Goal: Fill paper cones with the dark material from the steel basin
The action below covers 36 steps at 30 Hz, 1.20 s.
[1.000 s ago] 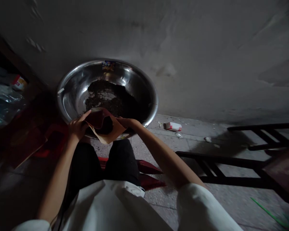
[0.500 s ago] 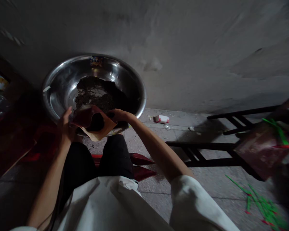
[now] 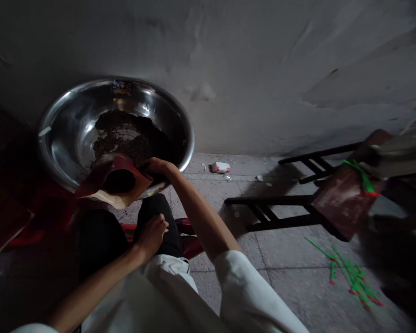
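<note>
A dark red paper-like bag (image 3: 100,173) with a tan inside stands with its mouth open at the near rim of a large steel basin (image 3: 64,104). Its inside looks dark. Dark, crumbly, soil-like stuff (image 3: 116,138) lies in the basin. My right hand (image 3: 159,167) grips the bag's right edge, its fingertips partly hidden. Above my right thigh, away from the bag, my left hand (image 3: 153,236) is closed with curled fingers; whether it holds anything is hidden.
A dark-framed stool (image 3: 273,201) lies to the right, with a reddish bag (image 3: 345,199) by it. Green strips with red ends (image 3: 355,280) lie on the tiled floor. A small white-and-red packet (image 3: 221,167) lies by the wall (image 3: 246,83). More red material (image 3: 7,212) is at left.
My left hand has let go of the bag's left side and come back over my lap, closing. My right hand still holds the bag. The view has shifted to the right.
</note>
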Available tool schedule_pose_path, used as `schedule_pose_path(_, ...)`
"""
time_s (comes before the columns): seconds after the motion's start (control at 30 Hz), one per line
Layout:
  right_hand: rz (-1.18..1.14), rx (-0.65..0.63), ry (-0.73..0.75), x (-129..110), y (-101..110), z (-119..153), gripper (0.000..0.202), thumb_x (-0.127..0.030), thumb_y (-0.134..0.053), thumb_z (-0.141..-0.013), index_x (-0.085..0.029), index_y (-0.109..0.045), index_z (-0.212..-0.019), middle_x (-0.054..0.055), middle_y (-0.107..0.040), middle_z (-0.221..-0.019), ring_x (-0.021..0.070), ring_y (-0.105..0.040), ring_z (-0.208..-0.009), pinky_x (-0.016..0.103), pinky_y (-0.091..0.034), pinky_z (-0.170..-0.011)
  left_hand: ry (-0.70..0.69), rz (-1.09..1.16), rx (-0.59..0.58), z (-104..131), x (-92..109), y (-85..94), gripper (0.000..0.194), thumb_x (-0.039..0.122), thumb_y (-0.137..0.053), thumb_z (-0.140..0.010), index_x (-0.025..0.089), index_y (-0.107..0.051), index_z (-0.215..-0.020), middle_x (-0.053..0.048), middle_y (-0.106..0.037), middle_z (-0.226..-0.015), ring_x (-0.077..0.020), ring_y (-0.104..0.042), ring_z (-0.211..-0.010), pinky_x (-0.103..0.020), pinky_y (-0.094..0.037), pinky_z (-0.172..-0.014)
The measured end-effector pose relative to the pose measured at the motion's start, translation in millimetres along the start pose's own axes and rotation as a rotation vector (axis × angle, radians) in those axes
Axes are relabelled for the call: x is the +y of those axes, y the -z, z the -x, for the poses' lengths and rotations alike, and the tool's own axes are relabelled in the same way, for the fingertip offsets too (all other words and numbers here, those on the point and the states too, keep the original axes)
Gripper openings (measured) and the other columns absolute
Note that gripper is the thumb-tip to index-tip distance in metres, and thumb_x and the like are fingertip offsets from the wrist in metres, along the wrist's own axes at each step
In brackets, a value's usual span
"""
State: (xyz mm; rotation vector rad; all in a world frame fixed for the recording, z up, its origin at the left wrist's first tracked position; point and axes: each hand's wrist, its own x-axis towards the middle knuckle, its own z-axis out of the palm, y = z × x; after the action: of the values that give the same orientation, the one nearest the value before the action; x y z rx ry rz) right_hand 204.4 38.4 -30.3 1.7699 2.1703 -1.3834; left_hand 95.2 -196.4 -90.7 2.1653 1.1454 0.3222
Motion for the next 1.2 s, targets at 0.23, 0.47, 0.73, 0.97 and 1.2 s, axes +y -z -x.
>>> schedule_pose_path(0.23, -0.009, -0.014, -0.006, -0.4, 2.7, -2.1, 0.030, -0.013, -0.071, -0.081, -0.021, -0.079, -0.109, 0.003, -0.076, -0.108, 0.0167, -0.068, -0.092, 0.021, -0.054, -0.077, -0.014, -0.102, -0.104, -14.0, -4.1, 9.0, 0.017, 0.006, -0.056, -0.091, 0.016, -0.069, -0.087, -0.008, -0.067, -0.100, -0.0210, -0.065, -0.096, -0.035, -0.053, -0.089)
schedule_pose_path(0.47, 0.005, -0.017, -0.023, -1.4, 5.5, -1.1, 0.040, -0.015, -0.071, -0.082, -0.019, -0.074, -0.122, 0.003, -0.076, -0.111, 0.0154, -0.068, -0.089, 0.020, -0.054, -0.078, -0.251, -0.195, -0.121, -9.7, -12.4, 9.0, 0.023, -0.002, -0.052, -0.089, 0.016, -0.065, -0.096, -0.011, -0.065, -0.116, -0.0243, -0.060, -0.114, -0.042, -0.051, -0.100)
schedule_pose_path(0.73, 0.054, -0.020, -0.034, -6.6, 9.5, 2.9, 0.041, -0.016, -0.071, -0.084, -0.021, -0.072, -0.125, 0.004, -0.073, -0.122, 0.0171, -0.068, -0.099, 0.019, -0.053, -0.078, -0.052, 0.204, 0.016, -13.8, -17.8, 13.9, 0.012, 0.013, -0.054, -0.095, 0.016, -0.063, -0.088, -0.008, -0.067, -0.094, -0.0205, -0.064, -0.095, -0.039, -0.054, -0.091)
schedule_pose_path(0.97, 0.078, -0.019, -0.052, -10.4, 11.0, 5.7, 0.039, -0.018, -0.070, -0.085, -0.019, -0.072, -0.124, 0.005, -0.074, -0.121, 0.0187, -0.069, -0.099, 0.020, -0.055, -0.079, 0.571, 1.353, -0.009, 2.9, 14.4, 51.4, 0.042, 0.044, -0.087, -0.067, 0.012, -0.065, -0.085, -0.009, -0.075, -0.085, -0.0165, -0.069, -0.067, -0.031, -0.058, -0.066)
schedule_pose_path(1.2, 0.055, -0.024, -0.067, -11.8, 11.8, 7.3, 0.034, -0.018, -0.070, -0.086, -0.021, -0.075, -0.119, 0.005, -0.073, -0.122, 0.0210, -0.069, -0.104, 0.023, -0.056, -0.084, 0.532, 1.557, 0.135, 27.1, 67.9, 120.1, 0.039, 0.030, -0.092, -0.065, 0.013, -0.065, -0.086, -0.004, -0.075, -0.078, -0.0105, -0.068, -0.063, -0.019, -0.057, -0.062)
